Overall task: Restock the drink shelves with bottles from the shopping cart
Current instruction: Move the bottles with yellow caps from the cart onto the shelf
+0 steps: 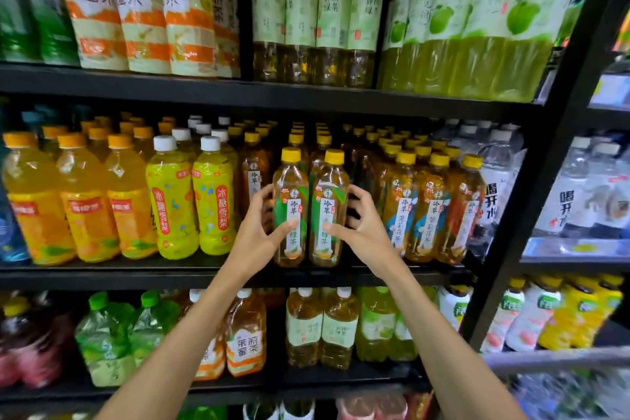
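Two green-tea bottles with yellow caps and green-white labels stand side by side at the front of the middle shelf [238, 273]. My left hand [259, 228] grips the left bottle [290, 187], thumb across its label and fingers curled behind it. My right hand [361, 225] grips the right bottle [329, 187] the same way from the other side. Both bottles are upright with their bases on the shelf. The shopping cart's rim [559, 356] shows at the lower right, blurred.
Yellow-green pear drinks [213, 201] stand left of my hands, and blue-label tea bottles [426, 211] right of them. Rows of the same yellow-capped bottles fill the shelf behind. Large bottles line the upper shelf [272, 94]. A black upright post [531, 181] bounds the shelf on the right.
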